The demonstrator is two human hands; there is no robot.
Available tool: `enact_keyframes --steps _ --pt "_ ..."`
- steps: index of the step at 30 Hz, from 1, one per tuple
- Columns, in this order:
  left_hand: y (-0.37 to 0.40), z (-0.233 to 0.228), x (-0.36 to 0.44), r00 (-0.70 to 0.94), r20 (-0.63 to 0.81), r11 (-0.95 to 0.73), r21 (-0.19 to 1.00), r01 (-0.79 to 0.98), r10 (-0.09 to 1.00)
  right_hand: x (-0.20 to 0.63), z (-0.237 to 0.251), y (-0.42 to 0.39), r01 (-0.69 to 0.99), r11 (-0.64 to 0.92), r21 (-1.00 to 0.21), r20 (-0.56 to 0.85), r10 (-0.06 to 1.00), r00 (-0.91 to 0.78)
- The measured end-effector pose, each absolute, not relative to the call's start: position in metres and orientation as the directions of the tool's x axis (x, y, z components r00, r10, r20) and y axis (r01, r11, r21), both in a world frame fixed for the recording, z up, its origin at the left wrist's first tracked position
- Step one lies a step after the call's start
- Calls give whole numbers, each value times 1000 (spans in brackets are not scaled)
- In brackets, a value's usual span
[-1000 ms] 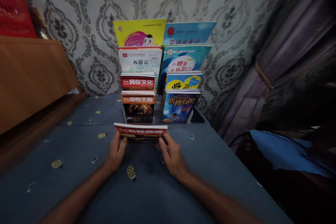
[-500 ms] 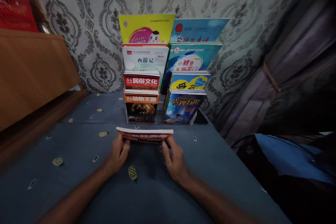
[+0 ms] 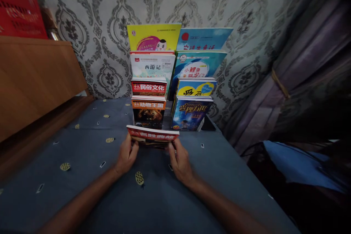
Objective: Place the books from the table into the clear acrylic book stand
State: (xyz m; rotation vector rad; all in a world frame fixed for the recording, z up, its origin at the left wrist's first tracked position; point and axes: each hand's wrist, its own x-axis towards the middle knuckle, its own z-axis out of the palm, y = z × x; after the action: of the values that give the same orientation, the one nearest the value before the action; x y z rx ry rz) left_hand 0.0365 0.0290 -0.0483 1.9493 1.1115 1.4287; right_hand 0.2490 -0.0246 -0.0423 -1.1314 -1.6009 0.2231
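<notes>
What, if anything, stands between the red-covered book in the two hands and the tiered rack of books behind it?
Nothing visible does. The red-covered book, held by the left hand and right hand, sits just in front of the lion-cover book at the rack's lowest left tier, with only bare blue cloth between.

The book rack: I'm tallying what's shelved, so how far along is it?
Eight books already stand in the tiered rack, four per column. In hand: left hand and right hand hold a red-covered book low in front of the lion-cover book. Left: this book is not yet seated.
</notes>
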Motion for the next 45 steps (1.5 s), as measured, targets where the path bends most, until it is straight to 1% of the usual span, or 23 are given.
enact_keyframes --steps 8,15,17,19,21,23,25,28,31,35,38,42,45 --pt "37 -39 38 168 528 -554 795 247 832 248 -40 -19 558 489 -671 631 771 82" --pt "33 -54 33 102 566 -570 774 276 818 249 -47 -25 563 549 -618 684 728 41" --pt "30 -54 30 119 579 -586 755 295 806 251 -51 -27 570 554 -607 690 724 30" --pt "29 -49 28 170 610 -631 720 289 774 253 -53 -29 558 587 -586 711 704 6" --pt "29 -44 25 243 658 -701 660 270 713 256 -55 -29 529 640 -557 730 681 -55" --pt "29 -40 23 342 684 -765 582 277 644 259 -56 -28 506 663 -551 718 686 -118" --pt "29 -38 20 463 645 -793 518 321 608 262 -58 -25 503 649 -571 673 721 -165" --pt "28 -37 16 632 494 -796 461 392 597 268 -63 -21 518 608 -601 598 773 -213" --pt "27 -35 15 701 393 -798 387 462 596 274 -66 -21 590 575 -567 532 802 -271" --pt "30 -35 15 737 384 -831 282 480 556 279 -62 -26 766 514 -386 381 845 -375" --pt "33 -36 15 762 399 -859 272 433 510 279 -58 -28 822 501 -272 297 856 -423" --pt "34 -37 14 770 412 -872 275 405 488 283 -51 -18 768 597 -231 227 801 -553" --pt "34 -38 14 764 410 -865 282 414 499 296 -39 -10 726 636 -261 88 764 -639"
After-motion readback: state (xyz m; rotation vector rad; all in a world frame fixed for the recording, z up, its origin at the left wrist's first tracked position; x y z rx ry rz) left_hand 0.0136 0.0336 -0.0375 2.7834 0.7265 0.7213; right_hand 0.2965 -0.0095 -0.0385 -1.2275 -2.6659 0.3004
